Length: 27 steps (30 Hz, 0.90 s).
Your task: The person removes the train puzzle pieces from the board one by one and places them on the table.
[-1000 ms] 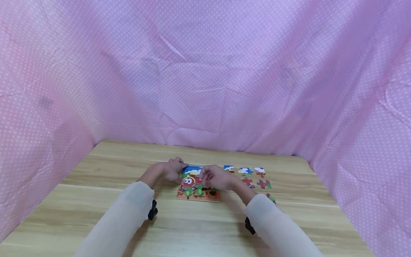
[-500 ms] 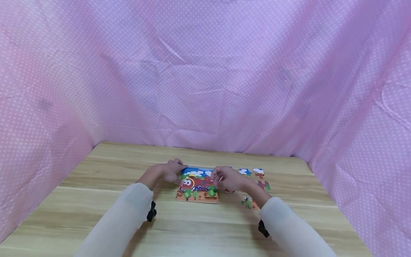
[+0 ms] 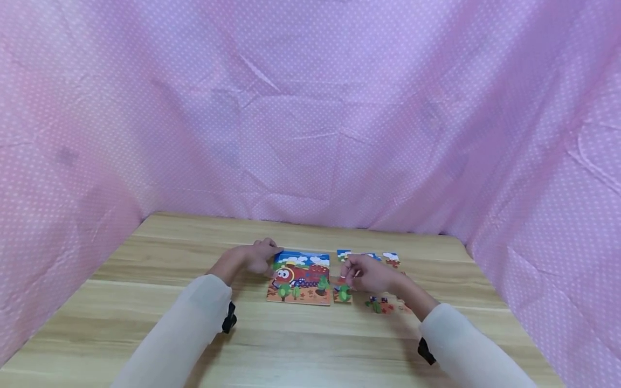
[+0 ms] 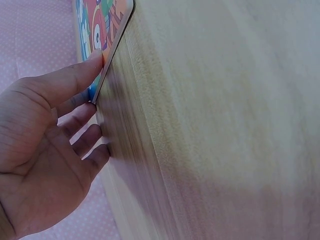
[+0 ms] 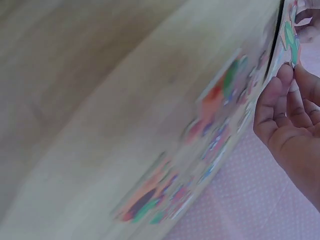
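A puzzle board (image 3: 296,293) with a red cartoon train picture lies flat on the wooden table. My left hand (image 3: 259,257) rests at its left side; in the left wrist view the thumb (image 4: 75,80) presses on the board's edge and the other fingers reach the corner and tabletop. To the right of the board, my right hand (image 3: 368,272) pinches a puzzle piece (image 3: 342,292) with a green tree on orange ground. The right wrist view shows thumb and fingertips meeting at that piece (image 5: 291,42).
Several loose puzzle pieces lie right of the board, among them a cactus piece (image 3: 379,305) and a cloud piece (image 3: 391,258); my right hand and forearm cover others. Pink dotted cloth (image 3: 310,134) hangs round the table (image 3: 271,345).
My right hand has moved right, from over the board to beside it, carrying the tree piece off the board. The left hand has stayed at the board's left edge.
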Each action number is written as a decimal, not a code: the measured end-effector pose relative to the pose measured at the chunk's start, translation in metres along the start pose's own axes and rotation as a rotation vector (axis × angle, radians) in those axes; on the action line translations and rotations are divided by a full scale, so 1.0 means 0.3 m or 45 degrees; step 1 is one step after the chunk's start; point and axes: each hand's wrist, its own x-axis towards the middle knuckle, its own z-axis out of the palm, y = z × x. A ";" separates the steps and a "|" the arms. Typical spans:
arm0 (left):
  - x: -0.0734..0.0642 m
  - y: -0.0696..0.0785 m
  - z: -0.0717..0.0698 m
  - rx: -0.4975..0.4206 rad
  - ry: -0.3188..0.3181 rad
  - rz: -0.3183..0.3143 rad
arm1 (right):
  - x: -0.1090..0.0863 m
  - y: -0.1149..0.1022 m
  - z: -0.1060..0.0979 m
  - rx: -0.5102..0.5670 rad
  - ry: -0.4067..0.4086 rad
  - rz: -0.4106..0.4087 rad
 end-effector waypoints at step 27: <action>0.000 0.003 -0.003 0.016 -0.014 -0.011 | -0.094 0.060 0.018 -0.034 -0.036 0.028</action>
